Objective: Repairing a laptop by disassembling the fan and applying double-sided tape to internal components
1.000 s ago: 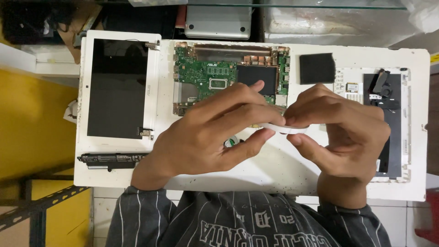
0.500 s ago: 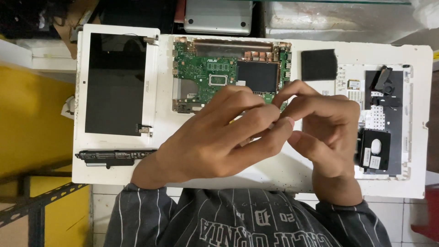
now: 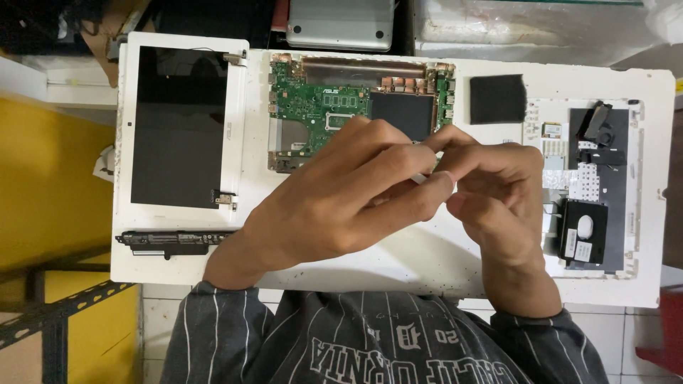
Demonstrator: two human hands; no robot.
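A white table (image 3: 398,270) was observed over tiled floor, with yellow shelving to its left. The green circuit board (image 3: 320,107) was taken as landmark: it lay at the table's far edge, partly covered by both hands. Left of the board one dark screen panel (image 3: 178,124) in a white frame was found; below that panel, one long black battery (image 3: 174,242). Right of the board one black foam square (image 3: 498,98) was noted, and further right one opened white laptop base (image 3: 590,185).

The left hand (image 3: 341,206) and right hand (image 3: 498,192) were held just in front of the board, fingertips pinched narrowly together on one small pale strip (image 3: 435,178), largely hidden. A light, even pinch near the strip's end was judged advisable, without creasing.
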